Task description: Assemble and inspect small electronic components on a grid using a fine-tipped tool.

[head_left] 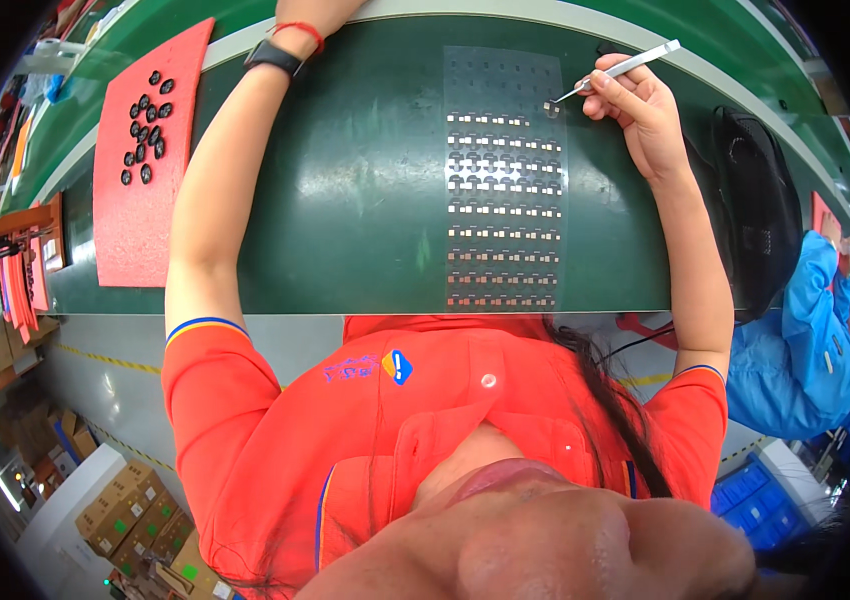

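My right hand [640, 110] is closed round a pair of slim silver tweezers [635, 62], their pointed end slanting down to the left. The tip meets or nearly meets a small dark-and-white piece [551, 107] near the upper right of a clear plastic sheet [457, 90]. Rows of similar small pieces [505, 188] cover most of the sheet, while its top rows show only faint outlines. At the far edge of the table is my left hand [330, 12], cut off by the picture's top, so its fingers are hidden. A black wristband and a red cord circle that wrist.
On the left, a red foam board [145, 240] carries several small black round parts [141, 132]. The green table [365, 180] has a pale raised edge behind it. A shiny black object [760, 210] stands at the right, beside blue cloth [795, 350]. Cardboard boxes [130, 510] are stacked lower left.
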